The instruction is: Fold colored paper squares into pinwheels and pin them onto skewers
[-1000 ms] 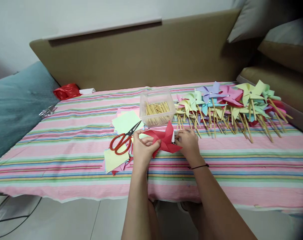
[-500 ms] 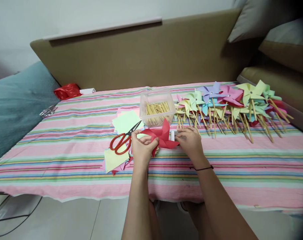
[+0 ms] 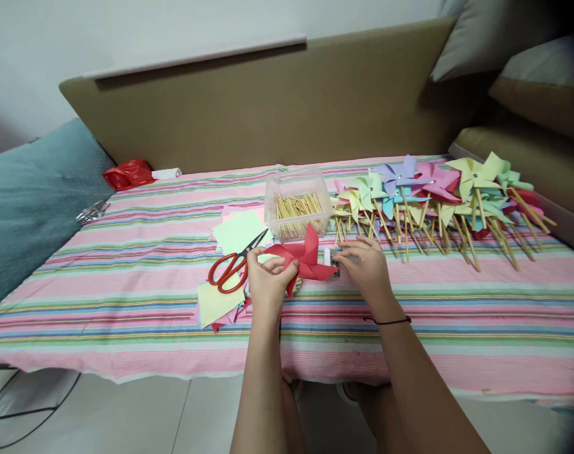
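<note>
My left hand (image 3: pixel 272 282) pinches a red paper pinwheel head (image 3: pixel 310 255) between thumb and fingers, with its folded blades pointing up and to the right. My right hand (image 3: pixel 365 268) is just right of it, thumb and fingertips drawn together beside a small clear case of shiny bits (image 3: pixel 334 268). Whatever is between those fingertips is too small to make out. A white piece (image 3: pixel 327 256) stands by the case. Left of my left hand lie red-handled scissors (image 3: pixel 234 265) on sheets of coloured paper (image 3: pixel 221 301).
Behind the pinwheel head is a clear plastic box (image 3: pixel 322 189) of short wooden sticks (image 3: pixel 299 214). Many finished pinwheels (image 3: pixel 438 183) are heaped at the right on the striped cloth (image 3: pixel 140 252). A red plastic bag (image 3: pixel 128 174) lies far left.
My right hand has shifted slightly right, away from the red pinwheel head, and more of the small clear case shows. My left hand keeps its pinch on the pinwheel head.
</note>
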A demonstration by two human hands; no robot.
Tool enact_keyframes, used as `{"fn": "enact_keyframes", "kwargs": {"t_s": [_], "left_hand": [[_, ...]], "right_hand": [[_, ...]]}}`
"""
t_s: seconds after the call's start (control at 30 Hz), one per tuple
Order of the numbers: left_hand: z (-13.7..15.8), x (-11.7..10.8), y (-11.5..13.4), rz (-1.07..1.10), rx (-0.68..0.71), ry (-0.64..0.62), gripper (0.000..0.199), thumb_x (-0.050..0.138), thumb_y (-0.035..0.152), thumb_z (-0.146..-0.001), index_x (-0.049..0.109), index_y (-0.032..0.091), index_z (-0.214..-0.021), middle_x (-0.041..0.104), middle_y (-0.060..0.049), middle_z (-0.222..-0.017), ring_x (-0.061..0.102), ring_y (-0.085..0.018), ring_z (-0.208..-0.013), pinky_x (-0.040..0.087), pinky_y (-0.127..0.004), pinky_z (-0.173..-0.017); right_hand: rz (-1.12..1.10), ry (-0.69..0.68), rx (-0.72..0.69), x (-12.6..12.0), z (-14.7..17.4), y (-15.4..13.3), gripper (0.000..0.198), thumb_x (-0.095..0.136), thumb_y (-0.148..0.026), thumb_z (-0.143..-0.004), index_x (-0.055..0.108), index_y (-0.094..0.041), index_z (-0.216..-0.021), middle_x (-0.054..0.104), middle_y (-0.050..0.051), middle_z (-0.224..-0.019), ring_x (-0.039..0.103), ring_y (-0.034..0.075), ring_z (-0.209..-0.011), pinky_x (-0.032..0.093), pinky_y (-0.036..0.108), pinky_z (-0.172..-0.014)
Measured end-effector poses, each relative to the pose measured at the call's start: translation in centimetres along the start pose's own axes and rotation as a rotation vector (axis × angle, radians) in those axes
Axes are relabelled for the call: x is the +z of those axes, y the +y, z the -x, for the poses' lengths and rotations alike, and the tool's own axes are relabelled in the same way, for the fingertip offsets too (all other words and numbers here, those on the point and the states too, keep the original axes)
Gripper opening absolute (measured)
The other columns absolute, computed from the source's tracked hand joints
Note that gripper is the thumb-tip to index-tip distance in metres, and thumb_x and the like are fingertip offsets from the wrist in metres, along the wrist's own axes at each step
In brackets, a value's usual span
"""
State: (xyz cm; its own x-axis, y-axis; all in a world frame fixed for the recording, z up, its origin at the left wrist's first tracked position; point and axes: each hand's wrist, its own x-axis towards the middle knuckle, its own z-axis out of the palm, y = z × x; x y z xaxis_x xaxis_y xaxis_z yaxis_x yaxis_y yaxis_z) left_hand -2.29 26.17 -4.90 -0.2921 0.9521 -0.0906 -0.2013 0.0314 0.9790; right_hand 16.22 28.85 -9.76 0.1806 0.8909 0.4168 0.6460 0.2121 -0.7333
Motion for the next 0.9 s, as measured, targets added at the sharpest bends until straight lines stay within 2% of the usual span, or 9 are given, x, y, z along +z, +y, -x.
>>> {"fn": "enact_keyframes", "kwargs": {"t_s": [0.07, 0.13, 0.23, 0.33, 0.47, 0.57, 0.7, 0.9], "left_hand": [[0.0, 0.0, -0.1, 0.001, 0.002, 0.001, 0.062, 0.079, 0.02, -0.056, 0.034, 0.024, -0.099, 0.062, 0.009, -0.064, 0.063, -0.011, -0.055, 0.048, -0.023, -0.061], [0.0, 0.1, -0.2, 0.0, 0.006, 0.006, 0.062, 0.079, 0.02, -0.056, 0.034, 0.024, -0.099, 0.062, 0.008, -0.064, 0.063, -0.011, -0.055, 0.049, -0.023, -0.062], [0.0, 0.2, -0.3, 0.0, 0.016, 0.012, 0.061, 0.078, 0.019, -0.057, 0.034, 0.024, -0.099, 0.062, 0.008, -0.063, 0.063, -0.011, -0.055, 0.049, -0.023, -0.061], [0.0, 0.4, -0.4, 0.003, 0.018, 0.016, 0.061, 0.077, 0.019, -0.057, 0.033, 0.023, -0.099, 0.062, 0.008, -0.063, 0.061, -0.01, -0.053, 0.048, -0.022, -0.058], [0.0, 0.6, -0.3, 0.013, 0.028, 0.03, 0.061, 0.077, 0.018, -0.057, 0.033, 0.024, -0.098, 0.062, 0.008, -0.063, 0.061, -0.01, -0.052, 0.047, -0.021, -0.056], [0.2, 0.7, -0.2, -0.011, 0.056, 0.029, 0.058, 0.075, 0.017, -0.059, 0.032, 0.024, -0.097, 0.062, 0.008, -0.062, 0.061, -0.01, -0.052, 0.047, -0.021, -0.056], [0.5, 1.0, 0.0, -0.083, 0.116, 0.037, 0.052, 0.072, 0.016, -0.062, 0.032, 0.024, -0.094, 0.064, 0.006, -0.062, 0.059, -0.009, -0.051, 0.046, -0.02, -0.055], [0.6, 1.4, 0.1, -0.102, 0.118, 0.062, 0.05, 0.07, 0.013, -0.061, 0.029, 0.024, -0.088, 0.061, 0.009, -0.056, 0.057, -0.008, -0.047, 0.044, -0.017, -0.051]], "right_hand": [[-0.095, 0.029, 0.034, -0.4, 0.0, -0.8, 0.012, 0.067, -0.024, -0.072, 0.069, -0.023, -0.06, 0.074, 0.005, -0.084, 0.063, 0.029, -0.098, 0.043, 0.049, -0.093], [-0.243, 0.058, 0.143, -0.9, 0.2, -1.7, 0.01, 0.067, -0.028, -0.073, 0.069, -0.022, -0.064, 0.074, 0.005, -0.081, 0.068, 0.026, -0.084, 0.05, 0.045, -0.084], [-0.497, 0.066, 0.312, -1.4, 0.5, -3.0, 0.013, 0.071, -0.031, -0.071, 0.067, -0.019, -0.069, 0.072, 0.005, -0.073, 0.069, 0.023, -0.073, 0.055, 0.039, -0.072], [-0.687, 0.047, 0.375, -1.6, 0.7, -4.0, 0.016, 0.071, -0.033, -0.072, 0.063, -0.019, -0.071, 0.069, 0.003, -0.07, 0.067, 0.018, -0.066, 0.056, 0.033, -0.065], [-0.809, 0.028, 0.396, -1.6, 0.7, -4.5, 0.02, 0.072, -0.034, -0.072, 0.059, -0.02, -0.079, 0.066, -0.002, -0.063, 0.061, 0.012, -0.056, 0.053, 0.026, -0.057], [-0.819, 0.057, 0.401, -1.8, 0.8, -4.8, 0.02, 0.075, -0.032, -0.07, 0.06, -0.02, -0.076, 0.064, -0.003, -0.055, 0.057, 0.011, -0.049, 0.05, 0.024, -0.049], [-0.744, 0.096, 0.297, -2.1, 1.0, -5.3, 0.011, 0.076, -0.027, -0.07, 0.069, -0.018, -0.072, 0.067, 0.0, -0.059, 0.062, 0.014, -0.053, 0.054, 0.028, -0.053], [-0.768, -0.175, 0.201, -1.2, 1.5, -6.1, 0.01, 0.074, -0.025, -0.07, 0.072, -0.02, -0.079, 0.072, 0.002, -0.069, 0.067, 0.016, -0.062, 0.058, 0.031, -0.061]]}}
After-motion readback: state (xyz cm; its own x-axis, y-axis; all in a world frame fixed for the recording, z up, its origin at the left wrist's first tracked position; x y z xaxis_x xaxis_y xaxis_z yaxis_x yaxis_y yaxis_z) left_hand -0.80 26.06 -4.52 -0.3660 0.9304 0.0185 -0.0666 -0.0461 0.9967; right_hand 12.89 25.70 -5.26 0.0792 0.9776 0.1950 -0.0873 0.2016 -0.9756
